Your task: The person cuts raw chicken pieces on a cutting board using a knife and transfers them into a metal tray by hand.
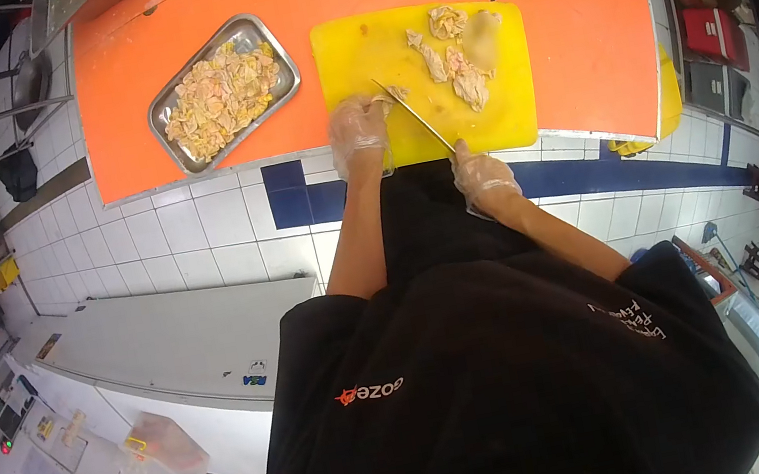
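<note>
A yellow cutting board [432, 131] lies on the orange tabletop. My left hand [358, 129], in a clear plastic glove, is closed on a small pale piece of meat [390, 94] at the board's left edge. My right hand [486, 176], gloved too, grips a knife [419, 117] by its handle near the board's front edge; the blade points up and left, its tip beside the held piece. Several pale, crumpled meat pieces [469, 84] rest on the right part of the board. Left of the board, a metal tray [288, 65] holds many small cut pieces [218, 101].
Part of a metal container [79, 1] stands at the table's upper left. Below the table's front edge are a white tiled wall and a long white freezer [176, 349]. Shelves with red and grey boxes [707, 35] are at the right.
</note>
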Available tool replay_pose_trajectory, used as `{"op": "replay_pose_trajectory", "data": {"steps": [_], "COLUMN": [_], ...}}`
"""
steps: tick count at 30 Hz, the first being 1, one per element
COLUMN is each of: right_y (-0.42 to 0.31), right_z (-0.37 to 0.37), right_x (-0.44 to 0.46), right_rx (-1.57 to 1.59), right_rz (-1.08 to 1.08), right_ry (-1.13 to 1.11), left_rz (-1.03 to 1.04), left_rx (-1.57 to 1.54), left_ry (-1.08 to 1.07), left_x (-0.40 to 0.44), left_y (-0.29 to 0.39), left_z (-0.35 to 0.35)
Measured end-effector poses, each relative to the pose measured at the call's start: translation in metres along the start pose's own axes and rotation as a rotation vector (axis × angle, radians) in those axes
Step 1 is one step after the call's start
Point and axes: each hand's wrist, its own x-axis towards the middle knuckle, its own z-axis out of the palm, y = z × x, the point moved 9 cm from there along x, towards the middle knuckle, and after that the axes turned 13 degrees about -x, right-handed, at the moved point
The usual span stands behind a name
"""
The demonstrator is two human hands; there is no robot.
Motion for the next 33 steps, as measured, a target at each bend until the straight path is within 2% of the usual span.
{"op": "replay_pose_trajectory", "data": {"steps": [2, 4, 6, 8, 9, 11, 12, 14, 17, 18, 20, 21, 23, 24, 26, 27, 29, 33], "right_y": [-0.004, -0.033, -0.044, -0.042, -0.029, -0.007, 0.002, 0.013, 0.017, 0.006, -0.017, -0.019, -0.026, -0.022, -0.004, 0.01, 0.036, 0.044], "right_z": [0.001, -0.033, -0.061, -0.069, -0.07, -0.072, -0.075, -0.074, -0.075, -0.076, -0.073, -0.064, -0.033, -0.026, -0.022, -0.026, -0.034, -0.053], "right_x": [0.015, 0.053, 0.081, 0.085, 0.081, 0.07, 0.061, 0.046, 0.023, 0.014, 0.003, 0.004, 0.014, 0.019, 0.021, 0.016, 0.013, 0.005], "right_rx": [0.011, 0.067, 0.07, 0.076, 0.086, 0.095, 0.132, 0.168, 0.221, 0.23, 0.205, 0.206, 0.18, 0.123, 0.146, 0.165, 0.144, 0.082], "right_rz": [0.012, -0.128, -0.111, -0.084, -0.042, 0.001, 0.016, 0.038, 0.061, 0.052, 0.028, 0.026, 0.013, 0.042, 0.096, 0.164, 0.191, 0.135], "right_ry": [0.007, 0.245, 0.213, 0.186, 0.212, 0.239, 0.243, 0.253, 0.287, 0.231, 0.079, 0.081, 0.061, 0.028, 0.04, 0.055, 0.045, 0.102], "left_rz": [-0.026, 0.001, 0.035, 0.226, 0.236, 0.099, 0.101, -0.057, -0.01, -0.007, -0.181, -0.179, -0.021, -0.025, 0.275, 0.268, 0.106, 0.123], "left_rx": [-0.028, -0.007, 0.022, 0.036, 0.036, -0.043, -0.043, -0.329, -0.246, -0.246, -0.146, -0.145, -0.029, -0.023, 0.087, 0.089, 0.085, -0.098], "left_ry": [-0.051, -0.072, -0.088, -0.097, -0.094, -0.059, -0.063, -0.127, -0.078, -0.08, -0.084, -0.082, -0.002, 0.004, 0.119, 0.118, 0.079, -0.035], "left_x": [0.001, 0.0, 0.005, 0.01, 0.013, 0.016, 0.018, 0.027, 0.032, 0.033, 0.031, 0.03, 0.026, 0.027, 0.022, 0.019, 0.023, 0.035], "left_y": [0.002, 0.002, -0.002, 0.0, 0.007, 0.003, 0.004, 0.0, 0.017, 0.015, -0.01, -0.017, -0.02, -0.026, -0.008, -0.002, 0.0, -0.016], "left_z": [0.001, 0.004, 0.008, 0.015, 0.013, 0.008, 0.01, 0.019, 0.012, 0.012, 0.011, 0.011, 0.001, 0.0, -0.006, -0.01, -0.01, -0.002]}}
